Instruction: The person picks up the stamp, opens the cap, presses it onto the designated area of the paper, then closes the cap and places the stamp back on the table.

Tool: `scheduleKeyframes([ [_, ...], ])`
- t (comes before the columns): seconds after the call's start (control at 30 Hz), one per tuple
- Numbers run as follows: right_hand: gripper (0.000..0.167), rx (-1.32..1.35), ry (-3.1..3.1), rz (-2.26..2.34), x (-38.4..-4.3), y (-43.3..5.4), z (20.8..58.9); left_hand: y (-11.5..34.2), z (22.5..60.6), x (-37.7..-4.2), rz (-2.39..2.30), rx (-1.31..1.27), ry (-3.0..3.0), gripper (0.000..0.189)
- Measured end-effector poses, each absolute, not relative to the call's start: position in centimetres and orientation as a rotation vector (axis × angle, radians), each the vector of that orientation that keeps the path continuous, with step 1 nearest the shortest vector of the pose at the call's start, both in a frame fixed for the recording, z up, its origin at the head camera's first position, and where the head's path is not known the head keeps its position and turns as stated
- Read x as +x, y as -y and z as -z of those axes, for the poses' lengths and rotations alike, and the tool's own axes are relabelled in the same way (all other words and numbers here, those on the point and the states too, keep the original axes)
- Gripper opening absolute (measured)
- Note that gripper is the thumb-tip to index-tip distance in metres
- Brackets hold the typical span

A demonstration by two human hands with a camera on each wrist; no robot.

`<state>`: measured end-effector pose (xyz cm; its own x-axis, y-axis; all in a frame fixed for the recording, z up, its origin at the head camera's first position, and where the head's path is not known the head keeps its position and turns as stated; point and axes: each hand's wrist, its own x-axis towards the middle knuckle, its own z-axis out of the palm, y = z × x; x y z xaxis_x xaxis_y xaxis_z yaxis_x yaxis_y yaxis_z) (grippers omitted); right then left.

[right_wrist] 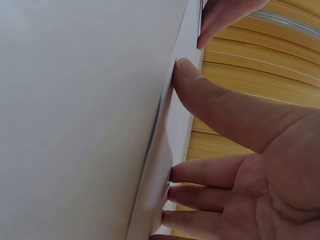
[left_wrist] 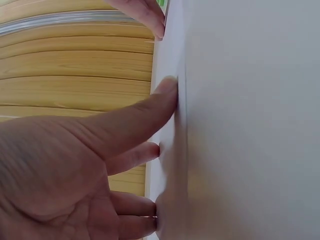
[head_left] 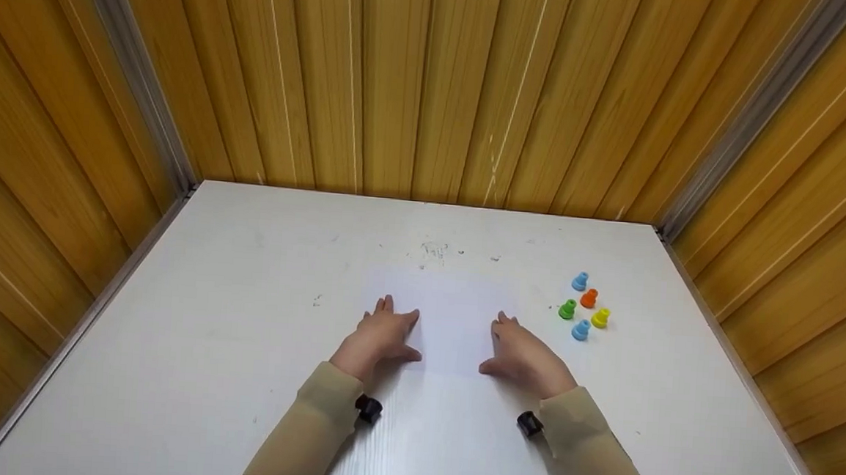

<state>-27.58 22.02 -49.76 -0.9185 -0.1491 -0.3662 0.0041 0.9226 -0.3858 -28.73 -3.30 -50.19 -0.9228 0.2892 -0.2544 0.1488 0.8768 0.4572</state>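
A thin white sheet of paper [head_left: 456, 324] lies on the white table between both hands. My left hand [head_left: 382, 335] touches the sheet's left side with spread fingertips, its thumb [left_wrist: 162, 95] down near the front edge. Across from it, my right hand [head_left: 530, 353] rests its fingertips on the right side, fingers fairly straight and thumb [right_wrist: 192, 75] at the edge. In the right wrist view the near edge of the paper stands slightly off the table. Neither hand grips anything.
Right of the right hand stand several small coloured pegs: two blue, an orange one [head_left: 589, 298], a green one [head_left: 568, 309] and a yellow one [head_left: 600, 318]. Dark scuffs mark the tabletop [head_left: 245, 271]. Wood-look panels [head_left: 417, 90] close in the back and both sides.
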Motion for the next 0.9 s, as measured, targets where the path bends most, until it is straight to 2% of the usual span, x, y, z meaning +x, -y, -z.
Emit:
scheduleKeyframes([
  [0.4, 0.089, -0.165, -2.692, 0.475, -26.6, -22.2, 49.6, 3.0, 50.3, -27.7, -0.606, 0.343, -2.733, 0.081],
  [0.53, 0.086, -0.136, -2.687, 0.583, -26.9, -22.9, 49.4, 3.0, 50.3, -27.7, -0.601, 0.365, -2.743, 0.081],
  [0.63, 0.076, -0.090, -2.704, 0.759, -27.7, -24.3, 48.8, 3.1, 50.3, -27.7, -0.596, 0.381, -2.746, 0.080],
  [0.8, 0.047, -0.066, -2.819, 1.157, -29.0, -28.1, 47.0, 3.3, 50.2, -27.8, -0.584, 0.376, -2.754, 0.082],
  [0.9, 0.037, 0.018, -2.889, 1.354, -29.1, -30.9, 46.2, 3.2, 50.3, -27.8, -0.561, 0.356, -2.755, 0.084],
])
